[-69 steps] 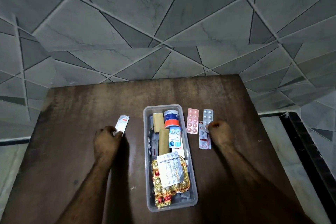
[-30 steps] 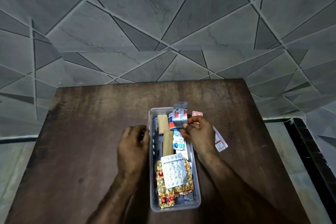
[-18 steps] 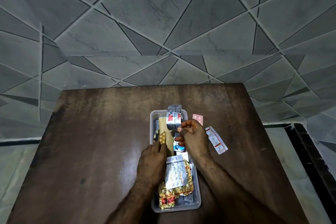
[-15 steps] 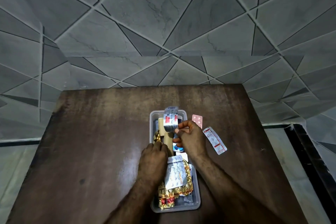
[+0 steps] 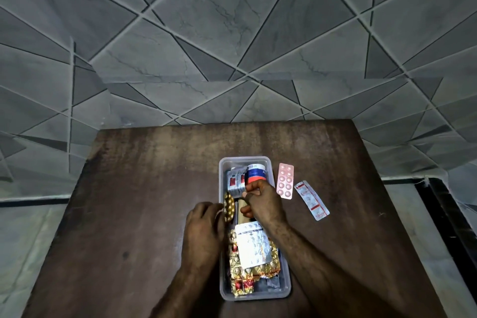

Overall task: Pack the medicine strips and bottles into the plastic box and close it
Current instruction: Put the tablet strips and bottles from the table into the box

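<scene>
Over on the left, the left hand [image 5: 205, 230] sits at the left wall of the plastic box [image 5: 284, 289], fingers pinched on a gold blister strip [image 5: 228, 206] that stands on edge just inside that wall. Move across into the clear box, lid off, resting on the dark wooden table [image 5: 134, 201]: at the far end a silver strip with red print [image 5: 236, 181] lies beside a blue, white and orange bottle [image 5: 256, 173], and at the near end a white-backed strip [image 5: 254, 245] rests on top of crumpled gold foil strips [image 5: 244, 279]. The right hand [image 5: 262, 205] is over the middle of the box, fingers curled just below the bottle; whether it grips anything, I cannot tell. Right of the box, 2 strips are lying on the table: a pink strip [image 5: 285, 180] just beside the box wall, and a white strip with red print [image 5: 311, 200] angled further right, apart from it.
</scene>
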`<state>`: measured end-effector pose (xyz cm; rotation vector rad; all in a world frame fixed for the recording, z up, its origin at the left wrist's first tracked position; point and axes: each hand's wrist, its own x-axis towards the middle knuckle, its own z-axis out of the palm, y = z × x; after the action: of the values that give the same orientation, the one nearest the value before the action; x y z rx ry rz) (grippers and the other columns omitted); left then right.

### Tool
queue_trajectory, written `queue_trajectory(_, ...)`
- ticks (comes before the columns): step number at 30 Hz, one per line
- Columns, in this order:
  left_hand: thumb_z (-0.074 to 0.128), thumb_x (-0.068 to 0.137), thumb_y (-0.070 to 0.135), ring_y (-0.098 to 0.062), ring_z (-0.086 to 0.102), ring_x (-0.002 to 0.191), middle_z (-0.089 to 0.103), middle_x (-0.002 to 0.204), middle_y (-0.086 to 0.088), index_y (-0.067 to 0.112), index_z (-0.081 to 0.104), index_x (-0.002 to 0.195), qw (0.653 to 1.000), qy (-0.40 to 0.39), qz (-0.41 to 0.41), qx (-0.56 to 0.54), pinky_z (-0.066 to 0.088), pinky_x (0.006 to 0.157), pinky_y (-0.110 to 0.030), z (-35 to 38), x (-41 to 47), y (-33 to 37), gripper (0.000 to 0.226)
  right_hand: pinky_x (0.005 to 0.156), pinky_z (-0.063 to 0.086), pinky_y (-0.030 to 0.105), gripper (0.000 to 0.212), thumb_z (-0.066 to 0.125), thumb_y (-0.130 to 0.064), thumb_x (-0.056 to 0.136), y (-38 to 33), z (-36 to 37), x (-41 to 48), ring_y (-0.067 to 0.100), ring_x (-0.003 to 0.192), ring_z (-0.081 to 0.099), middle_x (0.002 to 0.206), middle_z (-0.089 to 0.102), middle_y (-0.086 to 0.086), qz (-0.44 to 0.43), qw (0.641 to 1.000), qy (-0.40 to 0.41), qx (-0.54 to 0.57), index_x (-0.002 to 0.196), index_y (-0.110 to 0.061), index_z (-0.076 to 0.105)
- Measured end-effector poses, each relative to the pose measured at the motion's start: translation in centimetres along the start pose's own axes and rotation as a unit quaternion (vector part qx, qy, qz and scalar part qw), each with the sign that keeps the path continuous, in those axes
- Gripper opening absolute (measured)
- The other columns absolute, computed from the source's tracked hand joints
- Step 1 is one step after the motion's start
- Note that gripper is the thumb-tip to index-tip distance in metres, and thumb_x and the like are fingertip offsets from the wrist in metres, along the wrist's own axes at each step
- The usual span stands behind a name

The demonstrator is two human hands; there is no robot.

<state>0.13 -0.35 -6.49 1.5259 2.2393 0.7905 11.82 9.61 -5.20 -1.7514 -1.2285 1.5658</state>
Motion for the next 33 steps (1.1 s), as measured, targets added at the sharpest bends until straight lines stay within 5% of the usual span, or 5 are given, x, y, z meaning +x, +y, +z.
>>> queue_trajectory(7,0.064,0.087,0.013,-0.019,0.067,0.083,0.064,0.102,-0.002,0.016,0.072,0.103,0.997,-0.008,-0.056,-0.045,0.053,0.077,-0.029,-0.6,0.1,-0.5,0.018,0.040,0.044,0.019,0.015,0.057,-0.003,0.085,0.4,0.0,0.2,0.016,0.051,0.061,0.087,0.069,0.007,-0.018,0.999,0.007,-0.047,0.086,-0.018,0.060)
queue_trajectory(13,0.066,0.087,0.014,-0.014,0.066,0.083,0.062,0.103,0.001,0.017,0.072,0.103,0.997,-0.029,-0.034,-0.057,0.047,0.075,-0.021,0.0,0.2,0.3,0.017,0.064,0.060,0.044,0.013,0.062,-0.015,0.079,0.5,-0.9,0.8,0.025,0.069,0.070,0.083,0.072,0.003,-0.080,0.990,0.028,-0.116,0.084,-0.028,0.063)
queue_trajectory(20,0.062,0.091,0.018,-0.005,0.061,0.079,0.065,0.097,0.006,0.021,0.072,0.101,0.991,-0.005,-0.093,-0.099,0.038,0.068,-0.008,-0.2,0.2,-0.4,0.015,0.077,0.051,0.033,0.013,0.063,-0.013,0.081,1.5,-8.6,3.3,0.024,0.088,0.066,0.094,0.073,0.005,-0.125,0.955,0.173,-0.204,0.093,-0.016,0.067)
queue_trajectory(26,0.064,0.090,0.018,-0.012,0.068,0.090,0.074,0.094,0.006,0.023,0.071,0.094,0.948,-0.113,-0.254,-0.155,0.054,0.088,-0.033,-0.2,-0.8,-3.8,0.010,0.078,0.051,0.044,0.035,0.071,-0.028,0.073,6.9,-13.2,5.6,0.042,0.092,0.063,0.100,0.067,0.025,-0.058,0.898,0.181,-0.396,0.095,-0.003,0.063)
queue_trajectory(33,0.069,0.083,0.029,-0.015,0.071,0.079,0.076,0.084,0.003,0.026,0.072,0.084,0.919,-0.207,-0.300,-0.150,0.060,0.078,-0.040,-0.4,-2.6,-4.0,0.004,0.079,0.052,0.039,0.041,0.070,-0.024,0.067,8.4,-12.9,5.4,0.036,0.093,0.065,0.103,0.068,0.018,-0.058,0.860,0.167,-0.479,0.104,-0.007,0.063)
